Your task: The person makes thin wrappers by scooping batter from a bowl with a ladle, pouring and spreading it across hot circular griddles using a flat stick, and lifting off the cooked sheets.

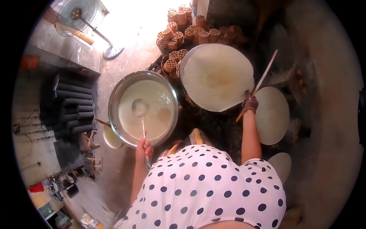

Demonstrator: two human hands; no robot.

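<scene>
My left hand (144,148) is closed around the handle of a metal ladle (140,108). The bowl of the ladle rests in pale, milky batter (154,126) inside a wide steel basin (113,114). On my right hand (250,104) is a dark glove, and its fingers are wrapped round a long thin wooden stick (265,72). This hand is at the lower right edge of a big round pale sheet (207,72), which looks yellowish near its middle. Whether the glove touches that edge, I cannot tell. Below and right of the glove lies another pale round surface (272,118).
Several perforated clay-coloured cylinders (204,37) are piled beyond the round sheet. A standing fan (78,15) is at the upper left. Dark stacked rolls (78,102) and small wooden stools (89,141) stand left. A small bowl (113,138) sits beside the basin.
</scene>
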